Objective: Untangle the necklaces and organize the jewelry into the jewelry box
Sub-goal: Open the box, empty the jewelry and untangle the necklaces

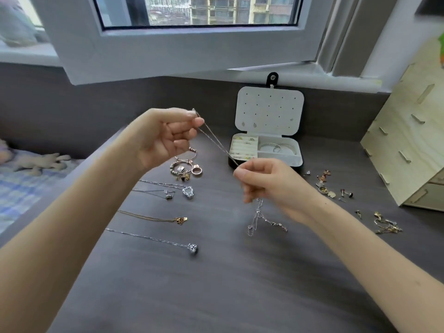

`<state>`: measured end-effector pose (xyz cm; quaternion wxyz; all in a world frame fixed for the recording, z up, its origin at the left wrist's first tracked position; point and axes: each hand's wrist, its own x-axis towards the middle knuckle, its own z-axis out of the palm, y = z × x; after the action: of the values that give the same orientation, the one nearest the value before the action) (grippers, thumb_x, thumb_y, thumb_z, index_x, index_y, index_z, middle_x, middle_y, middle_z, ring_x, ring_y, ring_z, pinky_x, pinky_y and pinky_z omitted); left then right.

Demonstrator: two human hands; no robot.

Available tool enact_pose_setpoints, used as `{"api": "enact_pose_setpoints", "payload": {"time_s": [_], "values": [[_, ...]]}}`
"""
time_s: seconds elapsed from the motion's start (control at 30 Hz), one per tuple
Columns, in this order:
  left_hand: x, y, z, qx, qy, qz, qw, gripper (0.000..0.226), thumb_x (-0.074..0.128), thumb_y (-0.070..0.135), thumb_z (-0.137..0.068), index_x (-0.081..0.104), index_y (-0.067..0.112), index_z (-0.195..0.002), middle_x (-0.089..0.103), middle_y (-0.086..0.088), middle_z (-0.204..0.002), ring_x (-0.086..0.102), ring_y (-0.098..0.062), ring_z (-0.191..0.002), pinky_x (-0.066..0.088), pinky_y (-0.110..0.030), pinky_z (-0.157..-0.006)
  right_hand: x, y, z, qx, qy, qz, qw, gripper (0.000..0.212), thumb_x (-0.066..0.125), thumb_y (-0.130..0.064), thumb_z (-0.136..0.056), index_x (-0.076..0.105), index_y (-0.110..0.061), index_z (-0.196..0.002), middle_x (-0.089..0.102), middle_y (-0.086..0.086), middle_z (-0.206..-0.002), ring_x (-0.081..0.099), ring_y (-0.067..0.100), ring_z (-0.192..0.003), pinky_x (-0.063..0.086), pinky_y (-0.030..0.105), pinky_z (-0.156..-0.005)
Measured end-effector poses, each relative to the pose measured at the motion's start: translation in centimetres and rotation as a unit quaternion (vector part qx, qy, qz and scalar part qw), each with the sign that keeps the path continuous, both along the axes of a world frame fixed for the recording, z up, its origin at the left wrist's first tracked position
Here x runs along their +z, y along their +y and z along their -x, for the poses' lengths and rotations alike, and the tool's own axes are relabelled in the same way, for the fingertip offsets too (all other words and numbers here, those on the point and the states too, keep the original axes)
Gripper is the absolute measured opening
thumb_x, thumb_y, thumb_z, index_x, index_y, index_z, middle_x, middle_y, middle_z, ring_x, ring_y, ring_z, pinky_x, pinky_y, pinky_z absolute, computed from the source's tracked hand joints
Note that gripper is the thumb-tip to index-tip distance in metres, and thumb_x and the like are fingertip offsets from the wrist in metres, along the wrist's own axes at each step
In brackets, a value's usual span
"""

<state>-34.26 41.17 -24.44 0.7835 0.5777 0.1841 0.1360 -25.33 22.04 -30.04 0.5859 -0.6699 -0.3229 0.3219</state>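
Both hands stretch a thin silver chain necklace (217, 143) above the dark grey surface (216, 284), before the white jewelry box (269, 109). The left hand (163, 138) pinches its top. The right hand (274, 183) grips lower, fingers (242, 174) hiding a stretch. The tangled tail dangles, knots indistinct.

Soft daylight from the window (199, 10) up top, no harsh shadows on the desk (216, 272), wide-angle bending and blurry edges.

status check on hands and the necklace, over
Left hand and right hand both pinch the silver chain, taut between them. Tangled end hangs to the desk. Jewelry box open, unobstructed.
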Motion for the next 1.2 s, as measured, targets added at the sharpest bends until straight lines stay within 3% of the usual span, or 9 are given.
{"api": "enact_pose_setpoints", "payload": {"time_s": [0.23,0.33,0.43,0.6,0.7,0.97,1.07,1.2], "values": [[-3.5,4.0,6.7,0.069,0.095,-0.147,0.982,0.013,0.065,0.011,-0.082,0.054,0.012,-0.076,0.073,-0.005,-0.082,0.069,-0.012,-0.071,0.043,-0.015,-0.055,-0.3,1.0,2.1,0.042,-0.101,0.128,0.986,0.015,0.063,-0.018,-0.089,0.070,-0.005,-0.087,0.058,0.001,-0.055,0.046,0.009,-0.044,0.040,0.020,-0.045],[-4.8,5.9,9.8,0.075,0.160,-0.193,0.965,0.017,0.066,0.004,-0.082,0.055,0.009,-0.071,0.073,-0.007,-0.080,0.067,-0.011,-0.066,0.042,-0.013,-0.049,-0.8,1.7,3.2,0.055,-0.163,0.169,0.971,0.016,0.062,-0.020,-0.090,0.070,-0.009,-0.083,0.060,-0.002,-0.053,0.046,0.007,-0.043,0.037,0.018,-0.043],[-5.8,7.7,12.1,0.103,0.196,-0.192,0.956,0.017,0.066,0.000,-0.082,0.056,0.006,-0.069,0.070,-0.006,-0.070,0.059,-0.008,-0.056,0.040,-0.012,-0.046,-1.7,3.3,4.6,0.050,-0.286,0.187,0.938,0.018,0.060,-0.023,-0.090,0.071,-0.013,-0.080,0.061,-0.004,-0.054,0.047,0.003,-0.044,0.037,0.014,-0.048],[-6.8,9.3,12.5,0.137,0.230,-0.289,0.919,0.014,0.066,0.002,-0.083,0.059,0.008,-0.074,0.063,-0.005,-0.066,0.051,-0.010,-0.052,0.040,-0.016,-0.050,-3.4,5.9,6.2,-0.006,-0.435,0.190,0.880,0.015,0.058,-0.023,-0.090,0.071,-0.017,-0.092,0.053,-0.011,-0.068,0.054,0.014,-0.077,0.033,0.025,-0.066],[-7.1,9.8,12.0,0.132,0.239,-0.338,0.901,0.010,0.067,0.000,-0.081,0.063,0.006,-0.074,0.062,-0.008,-0.064,0.051,-0.015,-0.055,0.044,-0.017,-0.051,-3.9,6.5,6.3,-0.023,-0.453,0.193,0.870,0.012,0.060,-0.024,-0.089,0.070,-0.020,-0.092,0.052,-0.011,-0.072,0.058,0.017,-0.089,0.030,0.024,-0.065],[-7.8,10.4,10.9,0.106,0.306,-0.433,0.841,0.009,0.074,0.010,-0.076,0.068,0.010,-0.069,0.063,-0.004,-0.059,0.051,-0.013,-0.050,0.041,-0.022,-0.056,-4.2,6.0,5.9,-0.026,-0.476,0.192,0.858,0.011,0.062,-0.030,-0.088,0.068,-0.023,-0.092,0.048,-0.015,-0.069,0.058,0.017,-0.089,0.031,0.025,-0.066],[-7.7,10.6,10.6,0.103,0.322,-0.453,0.825,0.008,0.072,0.013,-0.079,0.070,0.006,-0.078,0.065,-0.007,-0.065,0.054,-0.014,-0.052,0.042,-0.022,-0.057,-4.0,5.4,5.7,-0.017,-0.491,0.196,0.849,0.017,0.059,-0.038,-0.089,0.067,-0.024,-0.094,0.040,-0.018,-0.061,0.053,0.015,-0.083,0.028,0.025,-0.065],[-6.6,10.4,10.2,0.105,0.349,-0.530,0.765,0.013,0.070,0.020,-0.081,0.069,0.007,-0.081,0.067,-0.006,-0.070,0.061,-0.022,-0.059,0.047,-0.024,-0.057,-3.2,3.6,4.8,-0.039,-0.482,0.193,0.854,0.017,0.058,-0.039,-0.089,0.068,-0.026,-0.091,0.049,-0.016,-0.064,0.049,0.011,-0.073,0.032,0.025,-0.064]]}}
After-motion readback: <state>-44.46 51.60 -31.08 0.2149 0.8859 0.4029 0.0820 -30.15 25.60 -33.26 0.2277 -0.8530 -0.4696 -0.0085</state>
